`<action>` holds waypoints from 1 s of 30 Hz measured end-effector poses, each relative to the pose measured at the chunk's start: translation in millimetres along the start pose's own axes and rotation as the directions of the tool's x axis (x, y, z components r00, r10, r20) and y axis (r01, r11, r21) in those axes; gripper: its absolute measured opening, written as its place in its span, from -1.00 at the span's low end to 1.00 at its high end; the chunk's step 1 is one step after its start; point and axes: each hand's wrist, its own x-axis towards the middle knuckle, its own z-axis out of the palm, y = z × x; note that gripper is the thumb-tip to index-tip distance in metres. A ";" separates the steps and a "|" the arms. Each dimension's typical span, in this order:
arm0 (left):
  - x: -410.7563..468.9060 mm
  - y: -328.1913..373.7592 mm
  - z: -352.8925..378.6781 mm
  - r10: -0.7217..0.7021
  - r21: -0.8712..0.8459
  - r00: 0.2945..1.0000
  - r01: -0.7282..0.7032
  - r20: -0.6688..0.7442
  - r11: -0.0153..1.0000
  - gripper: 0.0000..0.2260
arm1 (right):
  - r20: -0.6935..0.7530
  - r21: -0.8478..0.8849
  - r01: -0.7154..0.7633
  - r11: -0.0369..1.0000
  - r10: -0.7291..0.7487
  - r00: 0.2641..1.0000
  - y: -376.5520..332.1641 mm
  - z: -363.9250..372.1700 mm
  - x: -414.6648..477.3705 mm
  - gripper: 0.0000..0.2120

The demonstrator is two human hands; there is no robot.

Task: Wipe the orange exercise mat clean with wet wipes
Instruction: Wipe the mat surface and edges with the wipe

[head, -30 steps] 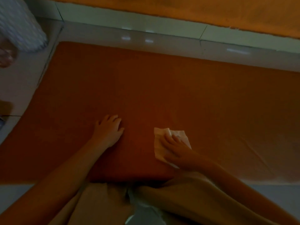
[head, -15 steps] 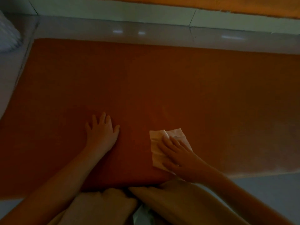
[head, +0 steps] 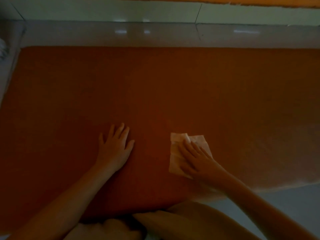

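The orange exercise mat point(head: 155, 87) lies flat on the tiled floor and fills most of the view. A white wet wipe point(head: 174, 153) is spread on the mat near its front edge, right of centre. My right hand point(head: 197, 160) presses flat on the wipe with straight fingers, covering its right half. Left of it, my left hand point(head: 115, 146) rests flat on the bare mat, fingers spread.
Pale floor tiles point(head: 110, 33) run along the mat's far edge, below a light skirting and an orange wall. My knees point(head: 173, 222) are at the mat's front edge. A white patterned object point(head: 2, 49) shows at the far left.
The view has shifted right, so the patterned object has slid almost out of sight. My left hand's fingers have straightened and spread flat. My right hand stays pressed on the wipe.
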 end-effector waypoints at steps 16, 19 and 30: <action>16.6 2.1 -5.2 0.008 0.057 0.999 -0.010 0.040 0.998 -0.44 | -0.167 0.047 -0.235 0.971 0.240 0.956 68.2 -13.0 74.8 -0.20; 28.6 2.6 -6.5 0.003 0.056 0.999 -0.005 0.032 0.998 -0.43 | -0.187 0.150 -0.270 0.951 0.296 0.937 58.8 -17.0 99.6 -0.32; 48.1 2.9 -5.4 0.025 0.069 0.999 -0.023 -0.029 0.997 -0.41 | -0.282 0.010 -0.154 0.988 0.151 0.948 72.4 -19.8 108.5 -0.37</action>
